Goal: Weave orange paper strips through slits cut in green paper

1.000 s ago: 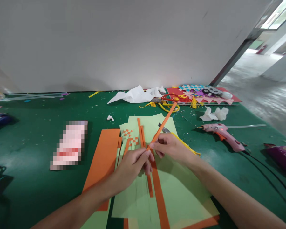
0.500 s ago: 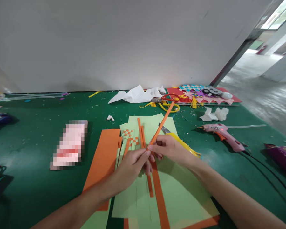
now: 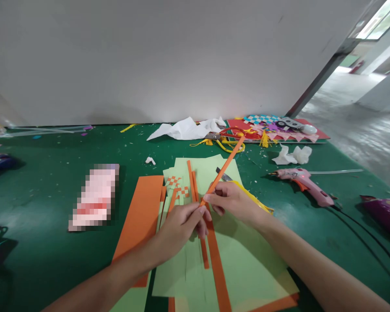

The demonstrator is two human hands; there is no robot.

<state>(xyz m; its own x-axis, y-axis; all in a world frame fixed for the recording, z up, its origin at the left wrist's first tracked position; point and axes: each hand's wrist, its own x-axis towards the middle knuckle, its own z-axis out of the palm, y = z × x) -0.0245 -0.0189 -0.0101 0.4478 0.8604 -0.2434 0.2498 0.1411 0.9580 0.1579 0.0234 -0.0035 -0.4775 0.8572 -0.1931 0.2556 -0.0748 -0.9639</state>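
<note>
Between both hands runs a narrow orange paper strip, slanting up to the right. My right hand pinches it between thumb and fingers. My left hand is closed on the strip's lower end, thumb against the fingertips; that end is partly hidden. Beneath the hands lie light green paper sheets with more orange strips on top. Small orange-and-green woven checkered pieces rest just beyond my left hand. A yellow-handled cutter or pair of scissors lies partly hidden behind my right hand.
An orange sheet lies left of the green paper. To the right are a pink glue gun with its cord and crumpled tissue. Scissors with red and yellow handles and white paper sit by the wall. A blurred pink item lies left.
The strip's free upper end has shifted slightly right and up, tilting a little further over. My right hand has moved slightly; my left hand stays nearly in place.
</note>
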